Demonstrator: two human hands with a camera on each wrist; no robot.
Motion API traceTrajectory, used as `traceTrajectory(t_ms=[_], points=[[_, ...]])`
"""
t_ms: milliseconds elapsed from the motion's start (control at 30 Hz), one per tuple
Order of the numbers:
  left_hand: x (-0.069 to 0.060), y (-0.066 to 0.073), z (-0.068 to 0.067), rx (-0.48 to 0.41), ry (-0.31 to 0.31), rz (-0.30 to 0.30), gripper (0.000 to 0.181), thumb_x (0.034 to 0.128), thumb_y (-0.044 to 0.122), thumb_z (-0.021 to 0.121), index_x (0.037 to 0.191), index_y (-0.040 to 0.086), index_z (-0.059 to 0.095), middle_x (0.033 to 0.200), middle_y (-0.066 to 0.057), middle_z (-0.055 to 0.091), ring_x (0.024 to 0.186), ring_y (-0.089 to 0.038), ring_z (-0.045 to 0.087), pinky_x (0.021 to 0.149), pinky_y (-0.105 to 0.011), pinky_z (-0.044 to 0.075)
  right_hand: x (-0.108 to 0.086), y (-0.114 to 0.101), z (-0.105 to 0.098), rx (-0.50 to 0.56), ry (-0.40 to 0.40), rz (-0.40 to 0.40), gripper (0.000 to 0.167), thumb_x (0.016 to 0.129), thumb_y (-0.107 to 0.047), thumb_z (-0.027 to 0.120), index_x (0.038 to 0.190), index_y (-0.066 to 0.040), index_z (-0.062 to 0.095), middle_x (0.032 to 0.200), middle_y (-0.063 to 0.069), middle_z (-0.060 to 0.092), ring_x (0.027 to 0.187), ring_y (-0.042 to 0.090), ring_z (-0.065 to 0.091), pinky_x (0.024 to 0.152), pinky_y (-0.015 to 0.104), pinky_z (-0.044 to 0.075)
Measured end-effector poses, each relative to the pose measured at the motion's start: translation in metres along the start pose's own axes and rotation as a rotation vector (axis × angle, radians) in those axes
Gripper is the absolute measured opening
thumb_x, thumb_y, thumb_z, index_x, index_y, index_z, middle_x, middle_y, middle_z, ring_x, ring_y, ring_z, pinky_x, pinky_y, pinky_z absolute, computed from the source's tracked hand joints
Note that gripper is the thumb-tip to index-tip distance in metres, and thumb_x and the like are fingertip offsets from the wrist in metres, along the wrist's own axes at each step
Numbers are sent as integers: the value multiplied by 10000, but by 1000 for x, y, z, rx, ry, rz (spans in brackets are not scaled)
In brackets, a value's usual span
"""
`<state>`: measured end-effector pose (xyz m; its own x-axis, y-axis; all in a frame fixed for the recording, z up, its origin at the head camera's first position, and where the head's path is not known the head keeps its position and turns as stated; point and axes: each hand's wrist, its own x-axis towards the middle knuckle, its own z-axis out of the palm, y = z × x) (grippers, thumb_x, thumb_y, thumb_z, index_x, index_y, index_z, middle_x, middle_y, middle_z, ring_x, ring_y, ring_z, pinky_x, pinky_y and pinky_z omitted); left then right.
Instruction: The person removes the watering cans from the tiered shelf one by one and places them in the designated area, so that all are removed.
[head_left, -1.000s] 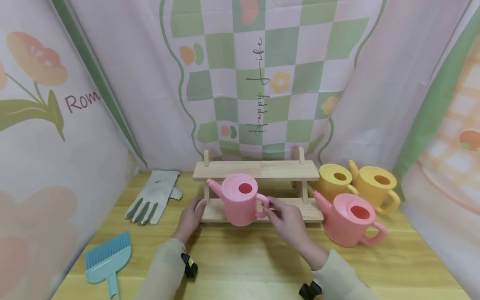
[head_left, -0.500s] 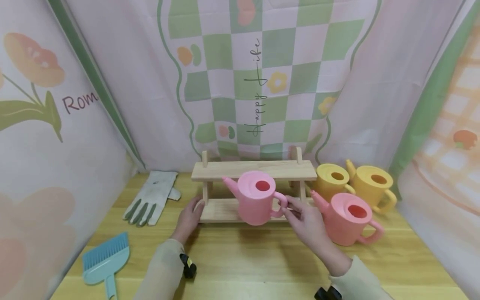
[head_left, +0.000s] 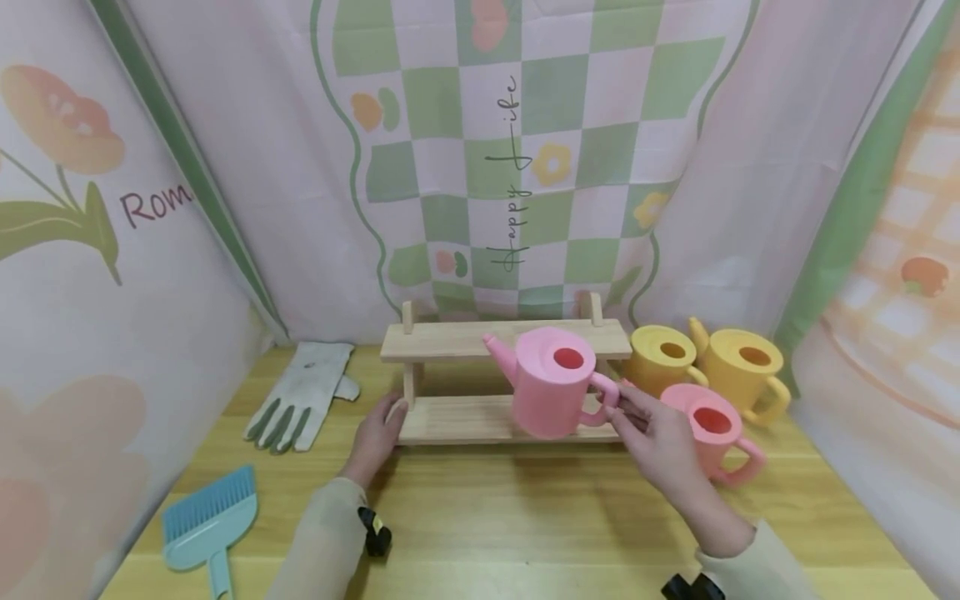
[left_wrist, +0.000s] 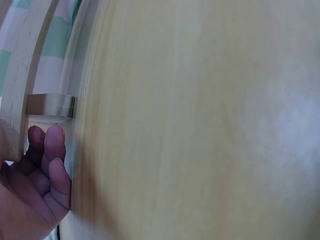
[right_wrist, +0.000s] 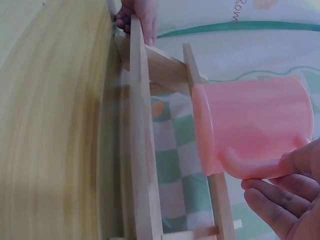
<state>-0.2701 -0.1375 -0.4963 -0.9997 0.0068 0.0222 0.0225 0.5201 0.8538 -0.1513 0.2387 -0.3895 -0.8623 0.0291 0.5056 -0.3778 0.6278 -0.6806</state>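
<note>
A pink watering can is held up in front of the right half of a two-tier wooden shelf. My right hand pinches its handle between thumb and fingers, and the spout points left. In the right wrist view the can's body is clear of both boards. At the shelf's left end, my left hand grips the lower board, thumb on one face and fingers curled under it, as the left wrist view shows beside the board.
Right of the shelf stand two yellow watering cans and another pink watering can, partly behind my right hand. On the left lie a grey-white glove and a blue hand brush. A patterned curtain hangs behind.
My right hand has carried the pink watering can rightward and slightly up along the shelf front, now overlapping the other pink can. The left hand stays on the shelf.
</note>
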Motion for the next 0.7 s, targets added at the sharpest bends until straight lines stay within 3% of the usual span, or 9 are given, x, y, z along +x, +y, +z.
traceTrajectory(t_ms=[233, 333, 600, 633, 700], points=[[1, 0, 0, -12, -4, -25, 486, 1026, 429, 461, 1414, 138, 489, 1038, -172, 649, 644, -181, 588, 523, -317, 512, -2, 4, -21, -9, 62, -25, 300, 886, 21, 684, 1178, 77, 649, 1000, 223, 711, 886, -82, 621, 714, 63, 482], [2, 0, 1, -18, -15, -31, 507, 1027, 439, 452, 1432, 134, 470, 1026, -168, 654, 655, -178, 600, 522, -320, 519, -1, 7, -31, 10, 91, -51, 286, 857, 91, 681, 1140, 112, 648, 1000, 256, 694, 896, -159, 570, 725, 66, 481], [1, -1, 0, -12, -15, -24, 496, 1031, 428, 445, 1428, 132, 475, 1033, -175, 655, 683, -186, 615, 518, -328, 528, -6, 17, -57, -1, 102, 43, 336, 911, 31, 646, 1234, 110, 600, 1049, 301, 667, 851, -159, 587, 699, 76, 495], [1, -1, 0, -10, -12, -22, 492, 1032, 422, 446, 1426, 129, 477, 1038, -179, 654, 683, -188, 614, 516, -329, 528, -6, 18, -61, -3, 106, 51, 344, 912, 25, 648, 1242, 107, 598, 1031, 285, 678, 834, -147, 601, 692, 80, 499], [1, -1, 1, -8, -9, -18, 490, 1033, 415, 446, 1425, 122, 478, 1052, -184, 651, 683, -189, 613, 514, -330, 528, -7, 21, -67, -6, 118, 61, 350, 913, 14, 652, 1245, 109, 596, 1008, 131, 724, 822, -124, 620, 689, 82, 500]])
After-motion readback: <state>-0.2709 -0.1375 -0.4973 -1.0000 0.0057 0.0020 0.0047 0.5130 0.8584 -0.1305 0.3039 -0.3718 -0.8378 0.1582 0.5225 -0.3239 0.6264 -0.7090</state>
